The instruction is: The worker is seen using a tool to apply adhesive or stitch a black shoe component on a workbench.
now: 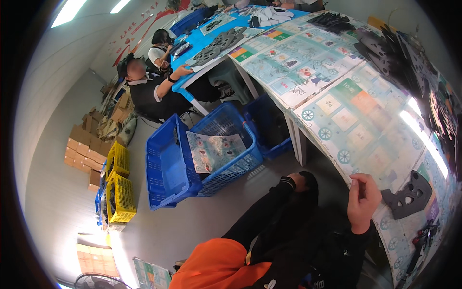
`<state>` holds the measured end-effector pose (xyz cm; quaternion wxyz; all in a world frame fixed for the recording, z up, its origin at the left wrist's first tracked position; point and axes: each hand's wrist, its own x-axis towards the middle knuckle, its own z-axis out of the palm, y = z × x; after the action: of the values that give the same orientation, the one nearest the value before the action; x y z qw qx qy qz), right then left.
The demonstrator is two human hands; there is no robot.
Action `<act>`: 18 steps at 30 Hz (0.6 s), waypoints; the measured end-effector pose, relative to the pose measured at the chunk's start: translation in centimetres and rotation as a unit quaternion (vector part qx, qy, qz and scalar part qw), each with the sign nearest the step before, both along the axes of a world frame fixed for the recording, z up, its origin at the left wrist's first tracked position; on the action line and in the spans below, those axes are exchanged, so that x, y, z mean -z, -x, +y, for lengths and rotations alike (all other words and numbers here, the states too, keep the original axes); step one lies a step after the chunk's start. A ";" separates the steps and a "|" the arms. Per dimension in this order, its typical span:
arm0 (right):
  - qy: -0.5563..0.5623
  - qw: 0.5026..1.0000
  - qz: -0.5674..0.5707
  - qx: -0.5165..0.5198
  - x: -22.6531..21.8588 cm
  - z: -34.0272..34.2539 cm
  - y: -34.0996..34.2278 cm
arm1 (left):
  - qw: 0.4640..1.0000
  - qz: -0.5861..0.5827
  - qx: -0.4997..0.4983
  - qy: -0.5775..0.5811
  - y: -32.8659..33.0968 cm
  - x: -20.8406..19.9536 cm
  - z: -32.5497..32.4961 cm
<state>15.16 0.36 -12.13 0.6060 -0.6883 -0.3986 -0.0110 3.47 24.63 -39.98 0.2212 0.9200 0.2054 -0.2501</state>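
Observation:
My right hand [364,201] is at the near edge of the printed table, its fingers loosely curled with nothing visible in them. Just right of it, a dark grey flat cut-out piece [409,196] with several holes lies on the tabletop. My left hand [300,182] hangs lower, left of the table edge, over something black. A dark band circles that wrist, and the fingers are mostly hidden.
Blue plastic crates [226,173] stand on the floor left of the printed table [313,108]. Dark cut-out pieces [394,60] pile along its far right side. Pliers-like tools [423,241] lie near right. A co-worker [149,89] sits at the blue table [204,41]. Yellow crates [120,197] stand left.

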 end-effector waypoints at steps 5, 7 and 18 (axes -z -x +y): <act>0.003 1.000 -0.004 0.001 -0.3 -0.2 -0.1 | 1.000 -0.010 0.020 0.001 -0.1 -0.5 -0.3; 0.000 1.000 0.000 0.004 -0.1 -0.1 0.0 | 1.000 0.001 0.003 -0.001 0.0 -1.0 -0.7; -0.072 0.989 0.125 -0.024 -1.9 -1.4 0.4 | 0.999 -0.009 0.037 0.007 0.6 -1.2 -0.2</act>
<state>14.76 -1.00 -10.19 0.6989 -0.6294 -0.3343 0.0610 2.89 24.41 -38.81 0.2200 0.9277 0.1678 -0.2508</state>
